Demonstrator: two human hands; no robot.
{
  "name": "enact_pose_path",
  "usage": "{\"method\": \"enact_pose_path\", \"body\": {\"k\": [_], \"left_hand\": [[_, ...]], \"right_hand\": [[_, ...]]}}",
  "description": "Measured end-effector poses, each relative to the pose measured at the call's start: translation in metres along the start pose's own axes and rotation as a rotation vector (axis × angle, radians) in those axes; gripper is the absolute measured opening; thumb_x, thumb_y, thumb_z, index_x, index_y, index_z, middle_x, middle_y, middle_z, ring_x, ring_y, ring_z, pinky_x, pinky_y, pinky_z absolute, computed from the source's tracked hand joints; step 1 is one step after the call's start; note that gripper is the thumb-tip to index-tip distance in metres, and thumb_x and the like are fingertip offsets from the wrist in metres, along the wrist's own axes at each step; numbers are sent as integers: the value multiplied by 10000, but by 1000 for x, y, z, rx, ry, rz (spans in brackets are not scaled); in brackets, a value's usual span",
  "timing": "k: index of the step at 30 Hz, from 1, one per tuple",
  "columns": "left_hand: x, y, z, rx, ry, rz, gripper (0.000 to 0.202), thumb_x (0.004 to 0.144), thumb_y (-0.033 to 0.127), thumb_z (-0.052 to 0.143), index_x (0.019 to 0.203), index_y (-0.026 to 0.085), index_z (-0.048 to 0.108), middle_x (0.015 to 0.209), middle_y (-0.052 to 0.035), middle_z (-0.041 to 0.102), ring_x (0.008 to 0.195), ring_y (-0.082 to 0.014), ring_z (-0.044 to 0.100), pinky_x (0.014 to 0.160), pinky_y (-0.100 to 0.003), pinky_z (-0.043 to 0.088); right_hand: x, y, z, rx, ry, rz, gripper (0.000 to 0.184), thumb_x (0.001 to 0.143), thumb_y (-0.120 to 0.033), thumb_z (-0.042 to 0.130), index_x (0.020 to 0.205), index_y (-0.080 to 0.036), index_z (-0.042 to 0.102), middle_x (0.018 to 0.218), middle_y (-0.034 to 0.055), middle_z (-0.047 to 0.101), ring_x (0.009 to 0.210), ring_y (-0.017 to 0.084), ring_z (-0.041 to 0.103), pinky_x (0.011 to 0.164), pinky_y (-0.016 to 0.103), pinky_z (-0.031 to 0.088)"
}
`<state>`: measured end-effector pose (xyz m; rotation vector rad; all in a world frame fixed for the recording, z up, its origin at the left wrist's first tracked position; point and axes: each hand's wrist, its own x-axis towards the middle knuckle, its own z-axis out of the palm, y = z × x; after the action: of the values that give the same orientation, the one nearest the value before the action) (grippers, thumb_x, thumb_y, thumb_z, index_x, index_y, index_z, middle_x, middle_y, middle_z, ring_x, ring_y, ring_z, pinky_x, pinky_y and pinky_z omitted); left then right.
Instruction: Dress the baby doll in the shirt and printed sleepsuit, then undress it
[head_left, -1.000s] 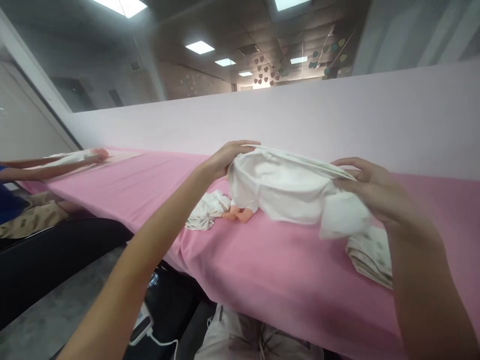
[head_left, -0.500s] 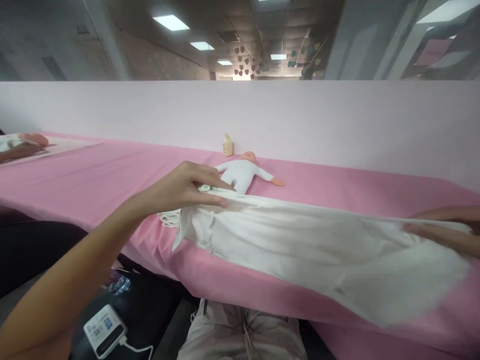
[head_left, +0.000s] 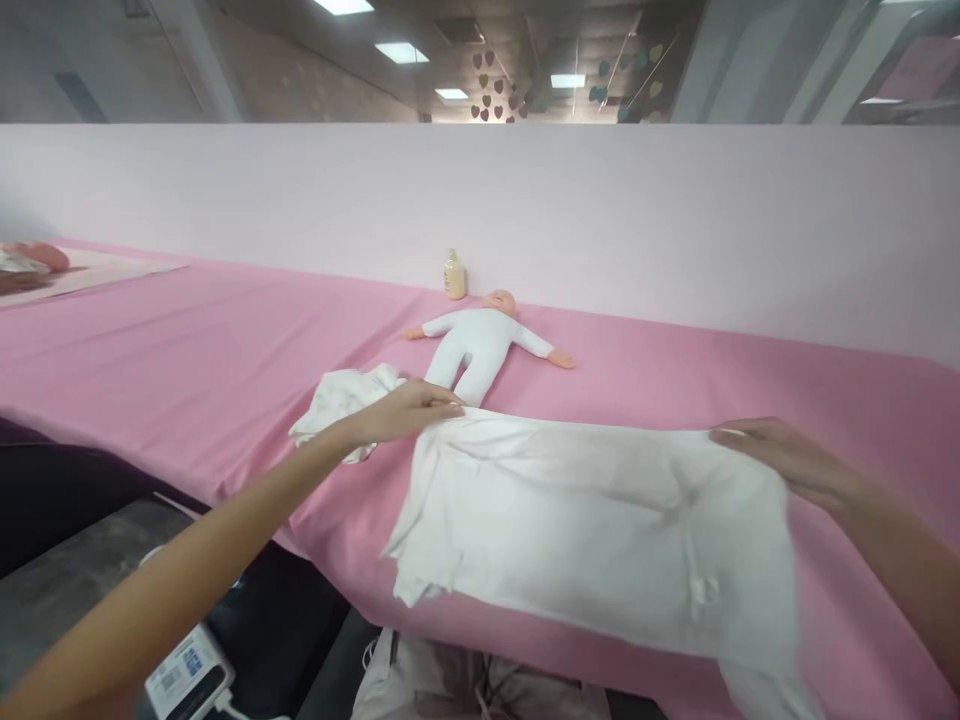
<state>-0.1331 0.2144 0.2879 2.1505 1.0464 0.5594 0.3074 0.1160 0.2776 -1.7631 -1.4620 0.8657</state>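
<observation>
A thin white baby garment (head_left: 577, 530) is stretched between my two hands, its lower part hanging over the table's front edge. My left hand (head_left: 409, 408) pinches its upper left corner, close to the doll's feet. At the upper right, my right hand (head_left: 780, 455) has its fingers closed on the same edge. A small label shows near the garment's lower right. Just beyond lies a baby doll (head_left: 480, 345) in a white suit, on its back with arms spread. Left of it, partly behind my left forearm, is a crumpled white cloth (head_left: 341, 400).
A pink sheet (head_left: 225, 340) covers the long table. A yellowish pump bottle (head_left: 454, 275) stands by the white wall (head_left: 600, 210). Another doll (head_left: 34, 258) lies at the far left. Below the table, a white device (head_left: 187, 675) with a cable rests on a dark surface.
My right hand has come inward to the left with the garment, which now hangs more squarely. My left hand has moved slightly down and right, uncovering more of the doll and the crumpled cloth.
</observation>
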Motion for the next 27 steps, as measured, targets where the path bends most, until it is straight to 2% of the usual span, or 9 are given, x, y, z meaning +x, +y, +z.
{"method": "enact_pose_path", "body": {"k": [2, 5, 9, 13, 16, 20, 23, 25, 27], "left_hand": [[28, -14, 13, 63, 25, 7, 335, 813, 470, 475, 751, 215, 682, 623, -7, 611, 552, -144, 519, 518, -249, 392], [81, -33, 23, 237, 95, 89, 377, 867, 440, 360, 856, 216, 663, 819, -28, 661, 767, -189, 573, 732, -301, 437], [163, -58, 19, 470, 170, 162, 311, 852, 386, 415, 873, 228, 682, 1116, -47, 616, 1090, -228, 488, 991, -383, 319], [234, -72, 17, 647, 164, -16, 251, 817, 408, 500, 888, 282, 705, 1328, -39, 470, 1290, -279, 295, 1048, -501, 196], [274, -77, 24, 746, 118, -138, 216, 793, 374, 543, 882, 275, 713, 1394, -54, 399, 1338, -313, 203, 1063, -556, 92], [305, -86, 37, 895, 130, -145, 198, 778, 287, 561, 899, 199, 691, 1349, -106, 442, 1309, -314, 254, 1082, -531, 44], [310, -97, 36, 889, 229, -139, 343, 768, 318, 576, 1082, 182, 601, 1297, -136, 480, 1263, -308, 318, 1075, -530, 88], [305, -107, 25, 771, 343, -184, 462, 775, 391, 560, 1183, 179, 514, 1278, -146, 494, 1221, -310, 368, 1043, -528, 180], [296, -123, 9, 612, 460, -285, 522, 788, 477, 512, 1210, 173, 473, 1273, -156, 497, 1187, -318, 409, 982, -499, 288]], "right_hand": [[31, 2, 11, 100, -164, 122, 218, 757, -410, 589, 760, -227, 707, 841, 158, 683, 757, 230, 659, 660, 311, 484], [75, 10, 20, 146, -109, 163, 249, 748, -407, 598, 812, -188, 697, 853, 144, 686, 738, 222, 650, 659, 305, 490], [127, 23, 19, 99, -53, 218, 253, 713, -376, 636, 841, -164, 689, 883, 108, 693, 768, 196, 644, 690, 270, 485], [178, 38, 10, -64, 16, 194, 259, 713, -362, 626, 818, -138, 702, 896, 102, 692, 806, 194, 632, 699, 255, 465], [215, 50, 8, -144, 56, 162, 275, 721, -353, 609, 825, -118, 707, 885, 93, 692, 809, 197, 629, 691, 252, 454], [254, 55, 15, -387, 88, 139, 271, 775, -347, 542, 832, -140, 708, 809, 65, 686, 760, 189, 629, 671, 254, 443], [266, 45, 33, -722, 224, 114, 230, 796, -240, 499, 880, -150, 692, 865, 107, 670, 820, 218, 617, 722, 316, 438], [267, 32, 55, -862, 334, -34, 268, 802, -151, 455, 976, -135, 659, 996, 160, 637, 949, 243, 577, 811, 382, 409], [267, 14, 87, -855, 340, -260, 295, 825, -118, 402, 1006, -111, 635, 1009, 177, 624, 989, 245, 549, 863, 405, 380]]}}
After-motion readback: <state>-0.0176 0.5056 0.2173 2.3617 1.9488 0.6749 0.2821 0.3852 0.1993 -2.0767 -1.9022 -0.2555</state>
